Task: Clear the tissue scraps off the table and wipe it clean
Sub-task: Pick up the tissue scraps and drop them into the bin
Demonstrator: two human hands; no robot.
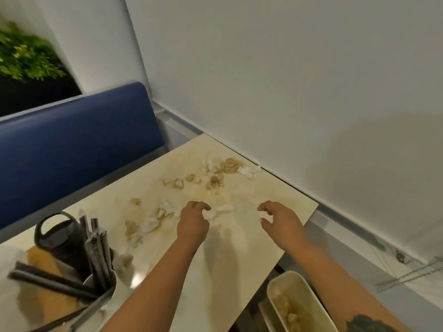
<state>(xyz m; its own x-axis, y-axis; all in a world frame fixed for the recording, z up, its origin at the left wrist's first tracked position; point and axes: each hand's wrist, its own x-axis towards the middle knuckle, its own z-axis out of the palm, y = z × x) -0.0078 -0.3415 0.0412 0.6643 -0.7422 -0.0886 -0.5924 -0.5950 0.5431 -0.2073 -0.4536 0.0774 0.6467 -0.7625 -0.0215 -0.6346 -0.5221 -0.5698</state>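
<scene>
Crumpled white and brown-stained tissue scraps lie scattered over the cream table (pixel 239 248). One cluster (pixel 223 171) sits near the wall and another (pixel 153 219) lies left of my hands. Brownish smears mark the tabletop around them. My left hand (pixel 194 221) hovers over the middle of the table with curled fingers, and its thumb and fingertips pinch the end of a white tissue scrap (pixel 221 210). My right hand (pixel 280 219) hangs near the table's right edge, fingers loosely curled, holding nothing.
A white bin (pixel 309 291) with stained scraps inside stands below the table's right edge. A metal holder of grey wrapped utensils (pixel 100 267) and a dark jug (pixel 57 236) stand at the left. A blue bench back (pixel 79 144) is beyond the table, and the wall runs along its right.
</scene>
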